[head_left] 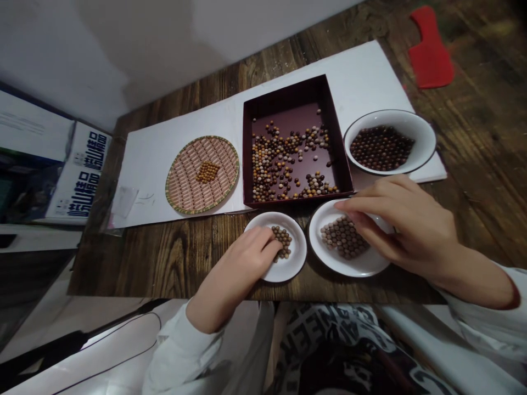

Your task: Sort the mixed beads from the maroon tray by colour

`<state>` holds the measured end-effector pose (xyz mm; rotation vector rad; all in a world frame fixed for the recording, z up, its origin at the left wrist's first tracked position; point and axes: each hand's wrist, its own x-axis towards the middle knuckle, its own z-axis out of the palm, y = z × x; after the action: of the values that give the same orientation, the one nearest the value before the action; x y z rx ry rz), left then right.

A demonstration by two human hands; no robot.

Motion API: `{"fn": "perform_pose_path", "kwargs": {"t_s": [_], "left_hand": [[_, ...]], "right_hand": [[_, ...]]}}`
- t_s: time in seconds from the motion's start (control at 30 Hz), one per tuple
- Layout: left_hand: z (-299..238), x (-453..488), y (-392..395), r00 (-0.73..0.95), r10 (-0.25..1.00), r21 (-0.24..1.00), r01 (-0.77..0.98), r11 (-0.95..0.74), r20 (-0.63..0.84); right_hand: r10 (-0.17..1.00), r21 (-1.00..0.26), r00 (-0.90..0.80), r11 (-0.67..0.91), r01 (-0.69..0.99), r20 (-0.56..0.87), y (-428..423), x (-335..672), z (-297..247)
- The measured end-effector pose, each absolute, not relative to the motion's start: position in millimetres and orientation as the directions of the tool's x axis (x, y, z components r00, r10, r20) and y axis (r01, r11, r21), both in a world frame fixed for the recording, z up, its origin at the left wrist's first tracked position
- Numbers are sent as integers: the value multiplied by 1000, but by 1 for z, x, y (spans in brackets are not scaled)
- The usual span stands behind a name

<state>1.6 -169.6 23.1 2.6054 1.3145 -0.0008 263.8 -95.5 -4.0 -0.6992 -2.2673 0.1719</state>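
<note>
My left hand (pixel 247 255) rests over the small white plate (pixel 294 269), its fingers bent together at the edge of a cluster of olive-brown beads (pixel 284 238). Whatever those fingertips hold is hidden. Above the larger white dish (pixel 362 269) hovers my right hand (pixel 407 225), thumb and forefinger drawn together near the dish's far rim. No object can be made out in that pinch. Pale pinkish-brown beads (pixel 343 236) lie in the dish, partly covered by the right hand. Just beyond both dishes, a dark red box (pixel 298 109) holds mixed yellow, pale and dark brown beads (pixel 272 156).
A round woven tray (pixel 183 184) with yellow-brown beads (pixel 208 171) lies on the white board (pixel 142 142). At the right stands a white bowl (pixel 426 134) of dark beads (pixel 381 148). A red scraper-like piece (pixel 432 57) lies on the wooden table (pixel 173 258).
</note>
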Motion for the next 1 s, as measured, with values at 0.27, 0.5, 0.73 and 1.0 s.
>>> {"fn": "perform_pose_path", "kwargs": {"t_s": [0.27,0.5,0.73,1.0], "left_hand": [[33,-6,-162,486,870,149,870,-471,-85],[19,-2,-156,412,909,102,909,-405,-61],[21,-1,-157,428,900,106,902,-419,-80],[19,0,-159,386,918,144,917,-372,-86]], "right_hand": [[529,-320,-581,845,429,618,-96,263,-4],[511,-309,-596,857,413,619,-95,262,-4],[508,-319,-612,860,398,606,-96,263,-5],[514,-332,-608,857,395,605,-96,262,-5]]}}
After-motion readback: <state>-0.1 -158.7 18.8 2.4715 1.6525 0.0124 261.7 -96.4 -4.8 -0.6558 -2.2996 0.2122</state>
